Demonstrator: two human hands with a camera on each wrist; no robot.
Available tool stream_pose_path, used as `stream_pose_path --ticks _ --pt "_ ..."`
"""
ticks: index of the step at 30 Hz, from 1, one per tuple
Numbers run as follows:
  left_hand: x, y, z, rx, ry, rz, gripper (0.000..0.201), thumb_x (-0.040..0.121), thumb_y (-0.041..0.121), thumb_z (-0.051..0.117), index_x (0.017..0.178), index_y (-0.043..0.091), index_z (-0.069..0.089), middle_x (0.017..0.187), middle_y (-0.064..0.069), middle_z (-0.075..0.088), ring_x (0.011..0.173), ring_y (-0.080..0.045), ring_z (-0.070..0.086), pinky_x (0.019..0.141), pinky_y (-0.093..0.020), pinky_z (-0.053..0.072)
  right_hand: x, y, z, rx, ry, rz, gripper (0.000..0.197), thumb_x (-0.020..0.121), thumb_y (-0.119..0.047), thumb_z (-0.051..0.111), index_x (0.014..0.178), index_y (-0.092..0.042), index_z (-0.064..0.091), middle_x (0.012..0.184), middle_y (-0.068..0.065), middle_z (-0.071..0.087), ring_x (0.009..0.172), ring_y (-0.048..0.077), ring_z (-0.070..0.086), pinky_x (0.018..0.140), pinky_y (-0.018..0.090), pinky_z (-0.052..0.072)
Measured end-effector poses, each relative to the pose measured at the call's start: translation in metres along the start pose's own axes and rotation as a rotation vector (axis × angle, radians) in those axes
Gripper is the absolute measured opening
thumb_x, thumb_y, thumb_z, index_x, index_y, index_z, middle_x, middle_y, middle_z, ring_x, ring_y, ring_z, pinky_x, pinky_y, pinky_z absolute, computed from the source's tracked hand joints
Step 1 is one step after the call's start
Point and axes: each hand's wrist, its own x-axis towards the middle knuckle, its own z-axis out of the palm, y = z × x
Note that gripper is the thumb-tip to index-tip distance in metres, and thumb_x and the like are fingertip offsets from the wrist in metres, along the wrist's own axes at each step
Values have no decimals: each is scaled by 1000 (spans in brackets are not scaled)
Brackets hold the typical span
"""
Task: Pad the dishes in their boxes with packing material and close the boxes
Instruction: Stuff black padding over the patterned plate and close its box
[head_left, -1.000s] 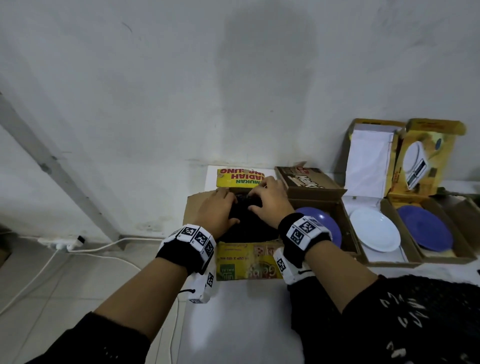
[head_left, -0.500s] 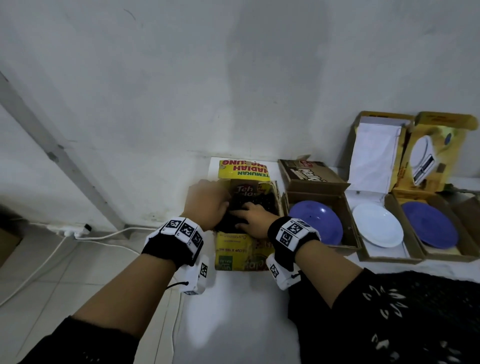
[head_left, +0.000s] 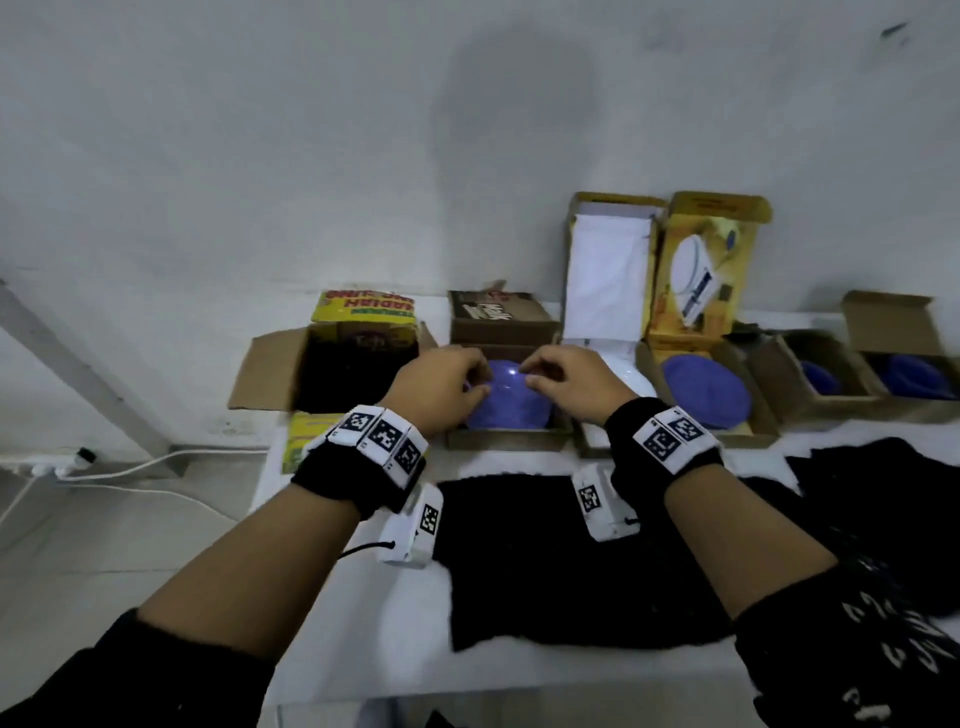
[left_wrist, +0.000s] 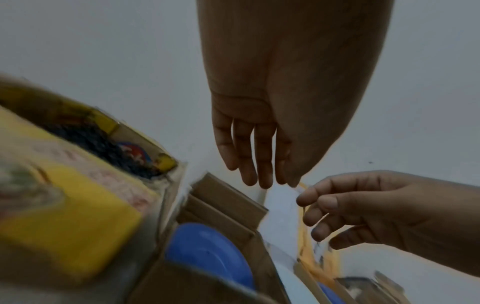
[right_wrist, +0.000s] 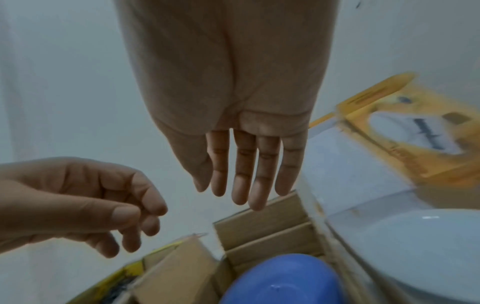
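1. Nearest to me, a black cloth (head_left: 566, 561) lies spread flat on the white worktop (head_left: 363, 639), against its front edge; more black cloth (head_left: 878, 499) is heaped toward the right edge.
2. My left hand (head_left: 441, 389) hovers over the brown box (head_left: 506, 439). In the right wrist view its fingers (right_wrist: 145, 207) are loosely curled and grasp nothing.
3. My right hand (head_left: 566, 382) hovers just beside the left, over the same box. In the left wrist view its fingers (left_wrist: 322, 207) are likewise loosely curled and grasp nothing.
4. Beneath both hands, a blue plate (head_left: 506, 410) lies uncovered in the brown box; the box's lid (head_left: 498, 314) stands open behind it.
5. At the left edge of the worktop, the yellow box (head_left: 311, 441) stands open, flaps spread, and dark packing material (head_left: 353, 374) fills its inside.
6. To the right of the brown box, a white plate (head_left: 636, 376) lies in a box whose white lid (head_left: 605, 275) stands upright against the wall.
7. Farther right, a second blue plate (head_left: 706, 389) lies in an open orange box (head_left: 709, 270).
8. Toward the far right corner, two more open brown boxes (head_left: 893, 364) hold blue dishes, too blurred to tell apart.
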Motion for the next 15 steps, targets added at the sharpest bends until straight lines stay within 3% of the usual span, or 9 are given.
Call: stream_pose_path --ticks 3,6,10,15 --pt "6 51 49 12 -113 19 16 85 27 62 98 19 64 103 0 67 95 -18 62 83 -33 50 -53 61 -27 -5 4 154 12 85 -15 66 96 -16 68 85 1 64 77 14 57 74 25 44" --pt "10 85 96 12 -210 14 17 84 30 64 97 18 64 100 -1 66 96 -21 61 82 -37 52 -100 116 -40 2 -7 304 9 85 -17 67 93 -14 65 86 7 64 81 20 58 74 30 44" --pt "14 108 146 30 -311 -15 25 83 32 66 104 19 64 105 -1 64 100 -20 60 87 -35 51 -147 174 -38 -70 -20 486 18 84 -25 70 89 -11 60 79 2 56 86 23 57 71 26 38" --pt "22 126 185 81 -374 -2 43 83 36 67 121 18 57 123 -5 56 115 -23 52 96 -40 46 -179 204 -20 -77 -106 579 60 75 -51 72 121 -16 52 122 9 45 108 28 53 90 36 48"
